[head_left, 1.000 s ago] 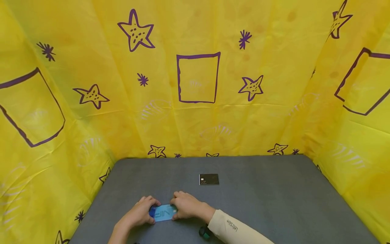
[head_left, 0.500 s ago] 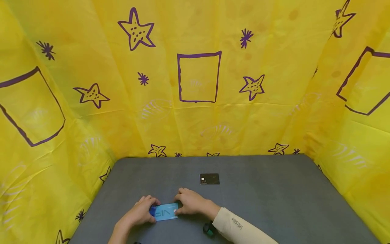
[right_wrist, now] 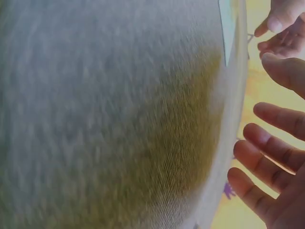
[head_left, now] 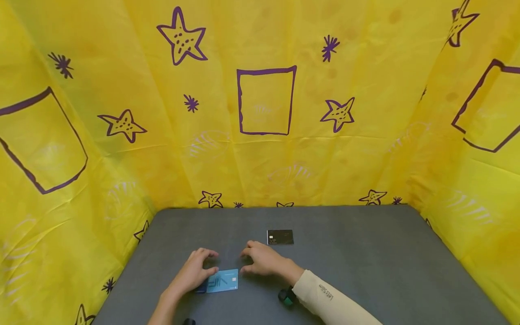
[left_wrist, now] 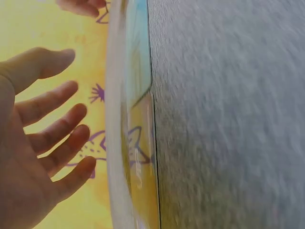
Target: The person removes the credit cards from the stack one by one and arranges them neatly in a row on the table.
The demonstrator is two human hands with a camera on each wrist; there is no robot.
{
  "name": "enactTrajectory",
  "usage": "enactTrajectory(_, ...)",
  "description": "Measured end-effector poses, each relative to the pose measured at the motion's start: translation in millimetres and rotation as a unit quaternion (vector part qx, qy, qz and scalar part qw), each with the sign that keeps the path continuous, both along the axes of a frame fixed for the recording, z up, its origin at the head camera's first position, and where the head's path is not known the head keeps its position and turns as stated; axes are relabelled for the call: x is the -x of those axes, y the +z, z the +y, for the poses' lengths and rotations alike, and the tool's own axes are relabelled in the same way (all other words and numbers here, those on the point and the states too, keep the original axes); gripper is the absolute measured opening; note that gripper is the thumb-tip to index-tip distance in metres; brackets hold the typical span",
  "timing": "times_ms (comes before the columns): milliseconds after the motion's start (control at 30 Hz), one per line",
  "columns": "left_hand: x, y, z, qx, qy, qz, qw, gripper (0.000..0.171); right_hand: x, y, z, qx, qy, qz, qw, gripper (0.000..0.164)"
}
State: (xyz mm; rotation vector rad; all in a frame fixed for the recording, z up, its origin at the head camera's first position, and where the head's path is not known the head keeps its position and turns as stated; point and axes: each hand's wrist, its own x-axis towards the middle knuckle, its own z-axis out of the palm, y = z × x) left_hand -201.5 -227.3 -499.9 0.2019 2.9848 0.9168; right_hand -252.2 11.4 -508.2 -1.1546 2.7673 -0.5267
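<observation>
A light blue card [head_left: 225, 280] with large lettering and a chip lies on the table, its left part over a dark blue card [head_left: 201, 288]. My left hand [head_left: 192, 273] is raised just above the dark blue card and partly hides it. The left wrist view shows this hand [left_wrist: 33, 133] with fingers spread and nothing in it; beside it, the light blue card [left_wrist: 139, 47] overlaps a shiny second card [left_wrist: 144, 162]. To the right of the pair hovers my right hand [head_left: 264, 259], fingers apart and bare, as the right wrist view also shows.
Farther back on the grey table [head_left: 349, 266] lies a black card [head_left: 280, 237] with VIP lettering. Yellow cloth [head_left: 260, 171] with purple drawings encloses the back and both sides. A dark round device [head_left: 286, 297] is at my right wrist.
Both hands have let go of the cards, the right first. The left hand has lifted up and forward; the right has drawn away to the right. The cards stay nearly in place.
</observation>
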Motion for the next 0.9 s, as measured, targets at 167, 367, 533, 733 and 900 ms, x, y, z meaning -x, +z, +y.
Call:
enactTrajectory(167, 5.8, 0.0, 9, -0.009, 0.015, 0.022, 0.9996, 0.042, 4.0, 5.1, 8, 0.018, -0.006, 0.001, 1.0, 0.04)
enactTrajectory(367, 13.4, 3.1, 22, -0.028, 0.018, 0.034, 0.9989, 0.041, 10.7, 9.3, 19, 0.035, -0.02, 0.007, 0.999, 0.037)
enactTrajectory(533, 20.0, 2.7, 35, -0.041, 0.004, 0.056, 0.9976, 0.037, 15.4, 9.8, 28, 0.057, -0.024, 0.014, 0.998, 0.035)
enactTrajectory(733, 28.8, 1.4, 47, -0.057, -0.005, 0.057, 0.9967, 0.034, 20.4, 8.8, 39, 0.077, -0.039, 0.021, 0.996, 0.033)
enactTrajectory(900, 38.7, -0.5, 57, -0.068, -0.009, 0.05, 0.9964, 0.035, 26.0, 5.4, 51, 0.093, -0.056, 0.012, 0.994, 0.033)
